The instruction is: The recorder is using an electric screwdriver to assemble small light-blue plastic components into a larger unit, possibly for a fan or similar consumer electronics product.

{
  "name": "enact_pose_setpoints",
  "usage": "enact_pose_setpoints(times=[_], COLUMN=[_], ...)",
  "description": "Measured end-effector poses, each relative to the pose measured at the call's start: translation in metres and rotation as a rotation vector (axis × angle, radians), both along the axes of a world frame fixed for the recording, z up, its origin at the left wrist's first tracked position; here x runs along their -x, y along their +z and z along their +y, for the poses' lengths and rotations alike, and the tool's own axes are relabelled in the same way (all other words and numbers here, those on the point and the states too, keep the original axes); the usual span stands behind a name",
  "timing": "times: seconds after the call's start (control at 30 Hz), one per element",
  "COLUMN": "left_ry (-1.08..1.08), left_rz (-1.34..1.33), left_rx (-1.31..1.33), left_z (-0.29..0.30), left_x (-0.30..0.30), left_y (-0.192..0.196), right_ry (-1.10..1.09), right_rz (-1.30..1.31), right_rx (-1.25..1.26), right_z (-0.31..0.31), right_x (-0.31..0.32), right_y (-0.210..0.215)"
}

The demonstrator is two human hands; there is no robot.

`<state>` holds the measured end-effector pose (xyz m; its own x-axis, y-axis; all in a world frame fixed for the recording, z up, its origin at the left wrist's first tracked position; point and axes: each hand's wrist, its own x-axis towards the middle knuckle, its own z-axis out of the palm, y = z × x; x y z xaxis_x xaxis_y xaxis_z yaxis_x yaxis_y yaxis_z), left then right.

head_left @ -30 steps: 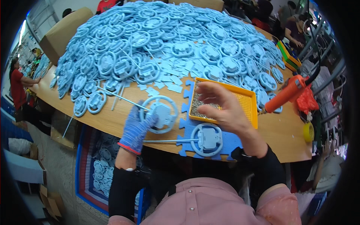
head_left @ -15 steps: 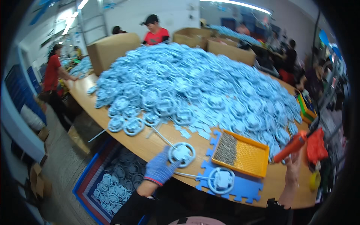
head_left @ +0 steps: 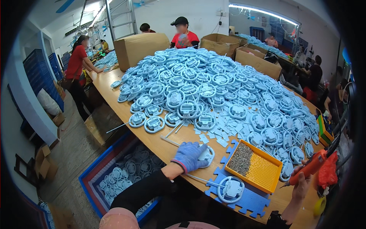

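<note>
My left hand [head_left: 187, 157], in a blue knitted glove, grips a light-blue plastic wheel-shaped part [head_left: 207, 155] at the table's near edge. The fingers cover much of this part, and a thin rod lies beside the hand. In my bare right hand [head_left: 302, 184] is an orange electric screwdriver [head_left: 309, 167], its tip pointing down and left beside the yellow tray. Between the hands, a second wheel-shaped part [head_left: 231, 189] with a rod rests on a blue foam mat [head_left: 252, 202]. Small metal screws [head_left: 240, 158] fill the left side of the yellow tray [head_left: 263, 171].
A large heap of similar light-blue parts [head_left: 206, 89] covers the wooden table [head_left: 110, 91]. Small flat pieces [head_left: 222, 142] lie before it. Below left stands a blue-rimmed crate [head_left: 87, 191] of parts. Cardboard boxes [head_left: 141, 49] and a person in red [head_left: 185, 38] are beyond.
The whole view has shifted, so the table sits further right in the picture. My left hand now covers more of the wheel-shaped part. The screwdriver stays in my right hand.
</note>
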<state>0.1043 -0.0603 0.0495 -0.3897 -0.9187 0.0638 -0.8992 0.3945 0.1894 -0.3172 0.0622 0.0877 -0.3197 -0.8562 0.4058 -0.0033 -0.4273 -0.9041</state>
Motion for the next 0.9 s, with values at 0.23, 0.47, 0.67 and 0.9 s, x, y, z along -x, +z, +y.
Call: enact_pose_setpoints(times=[0.23, 0.47, 0.67, 0.9], left_ry=[0.036, 0.212, 0.482, 0.507], left_rz=[0.213, 0.131, 0.195, 0.206], left_rx=[0.064, 0.227, 0.307, 0.2], left_z=[-0.017, -0.062, -0.16, -0.232], left_x=[-0.013, -0.063, -0.114, -0.122], left_y=[-0.02, -0.007, -0.009, -0.018], right_ry=[0.0, 0.059, 0.081, -0.024], right_rz=[-0.011, 0.024, 0.055, 0.078], right_rx=[0.021, 0.041, 0.063, 0.089], right_z=[-0.009, -0.008, -0.008, -0.059], right_x=[-0.016, -0.021, -0.026, -0.009], right_y=[-0.002, -0.002, -0.006, -0.02])
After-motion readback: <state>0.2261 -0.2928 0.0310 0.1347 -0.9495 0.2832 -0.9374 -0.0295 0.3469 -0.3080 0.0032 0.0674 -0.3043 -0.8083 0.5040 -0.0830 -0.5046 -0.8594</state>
